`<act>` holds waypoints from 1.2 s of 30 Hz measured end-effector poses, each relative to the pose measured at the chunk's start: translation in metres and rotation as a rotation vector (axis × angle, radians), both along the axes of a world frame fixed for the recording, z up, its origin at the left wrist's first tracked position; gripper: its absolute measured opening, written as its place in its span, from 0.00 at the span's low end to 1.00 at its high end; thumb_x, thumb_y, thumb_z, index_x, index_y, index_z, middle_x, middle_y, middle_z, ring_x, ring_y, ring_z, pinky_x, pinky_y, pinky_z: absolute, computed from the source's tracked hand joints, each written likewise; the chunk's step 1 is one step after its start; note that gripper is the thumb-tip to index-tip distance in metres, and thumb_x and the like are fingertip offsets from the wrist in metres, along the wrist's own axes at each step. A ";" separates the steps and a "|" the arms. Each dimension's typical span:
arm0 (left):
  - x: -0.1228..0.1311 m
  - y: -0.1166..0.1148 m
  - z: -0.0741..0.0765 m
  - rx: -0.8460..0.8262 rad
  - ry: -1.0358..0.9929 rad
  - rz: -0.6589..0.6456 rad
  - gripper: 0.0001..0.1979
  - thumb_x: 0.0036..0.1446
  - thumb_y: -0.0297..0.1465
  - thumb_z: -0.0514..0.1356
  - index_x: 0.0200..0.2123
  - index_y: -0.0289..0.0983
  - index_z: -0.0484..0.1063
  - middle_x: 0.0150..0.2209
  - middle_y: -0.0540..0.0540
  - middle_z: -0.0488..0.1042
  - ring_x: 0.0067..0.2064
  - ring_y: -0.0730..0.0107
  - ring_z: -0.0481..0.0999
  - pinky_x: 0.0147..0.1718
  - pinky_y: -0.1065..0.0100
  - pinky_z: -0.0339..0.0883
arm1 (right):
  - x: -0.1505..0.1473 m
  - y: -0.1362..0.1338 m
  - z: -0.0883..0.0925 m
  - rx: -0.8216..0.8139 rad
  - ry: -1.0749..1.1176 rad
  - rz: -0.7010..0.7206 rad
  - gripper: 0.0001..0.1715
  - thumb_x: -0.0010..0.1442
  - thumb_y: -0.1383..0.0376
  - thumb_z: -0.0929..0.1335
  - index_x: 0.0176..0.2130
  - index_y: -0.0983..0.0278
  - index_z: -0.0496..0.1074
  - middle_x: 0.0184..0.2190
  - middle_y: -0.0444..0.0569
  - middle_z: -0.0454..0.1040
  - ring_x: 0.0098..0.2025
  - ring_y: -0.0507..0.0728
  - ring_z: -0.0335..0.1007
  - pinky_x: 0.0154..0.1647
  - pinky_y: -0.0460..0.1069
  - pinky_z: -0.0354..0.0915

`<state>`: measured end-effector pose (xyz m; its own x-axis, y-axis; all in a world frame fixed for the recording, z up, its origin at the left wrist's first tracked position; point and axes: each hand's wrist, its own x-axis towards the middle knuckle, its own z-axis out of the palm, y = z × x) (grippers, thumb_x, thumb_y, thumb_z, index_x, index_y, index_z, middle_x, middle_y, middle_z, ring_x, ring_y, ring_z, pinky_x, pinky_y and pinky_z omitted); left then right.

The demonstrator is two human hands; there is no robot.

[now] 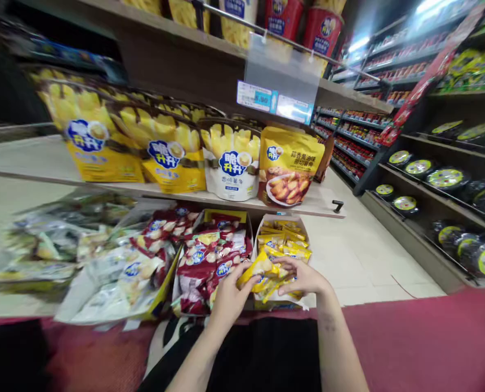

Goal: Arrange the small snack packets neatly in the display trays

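My left hand (pixel 234 294) is closed on a small yellow snack packet (pixel 261 270), its thumb and fingers on the packet's left end. The packet sits tilted above the front of an open carton (pixel 262 224) of similar yellow packets (pixel 285 242). Just to the right, my right hand (pixel 305 277) curves over the same carton, thumb and fingers apart. Its fingertips come close to the held packet's right end; whether they touch it I cannot tell. Left of this carton stands another box (pixel 248 234) filled with dark red snack packets (pixel 199 256).
Further left lie a carton of white packets (pixel 123 277) and a blurred heap of packets (pixel 38 239). Above the cartons, a shelf (pixel 324 204) holds several standing pouches (pixel 232 163), with price tags (pixel 256 97) hanging over them. A side rack at right carries dark round packages (pixel 448 178).
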<state>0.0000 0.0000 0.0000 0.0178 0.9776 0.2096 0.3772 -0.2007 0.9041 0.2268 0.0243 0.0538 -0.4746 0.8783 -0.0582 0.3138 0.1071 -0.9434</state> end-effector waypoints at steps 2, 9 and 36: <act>0.004 -0.001 0.000 0.119 0.018 -0.059 0.12 0.57 0.36 0.60 0.44 0.40 0.74 0.45 0.45 0.77 0.48 0.58 0.76 0.48 0.58 0.69 | -0.009 0.003 0.000 0.073 0.007 0.005 0.45 0.38 0.54 0.80 0.55 0.58 0.71 0.50 0.50 0.74 0.51 0.59 0.69 0.51 0.53 0.65; 0.022 0.011 0.008 0.398 0.210 0.024 0.16 0.61 0.29 0.55 0.52 0.39 0.67 0.51 0.40 0.71 0.53 0.57 0.70 0.53 0.54 0.65 | -0.008 0.025 -0.027 0.081 0.090 -0.304 0.28 0.45 0.48 0.76 0.39 0.64 0.74 0.38 0.49 0.78 0.40 0.59 0.75 0.44 0.53 0.70; 0.111 0.046 -0.005 0.118 0.970 0.134 0.21 0.61 0.18 0.46 0.56 0.30 0.64 0.57 0.30 0.62 0.51 0.54 0.69 0.42 0.61 0.69 | 0.050 0.032 -0.044 -0.031 -1.072 -0.745 0.25 0.29 0.69 0.80 0.30 0.64 0.74 0.39 0.55 0.76 0.43 0.63 0.74 0.36 0.49 0.64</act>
<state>0.1113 0.0459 -0.0046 0.1239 0.9579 0.2589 0.9709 -0.1709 0.1678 0.2769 0.0561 0.0093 0.4175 0.8998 -0.1263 0.8808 -0.4350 -0.1873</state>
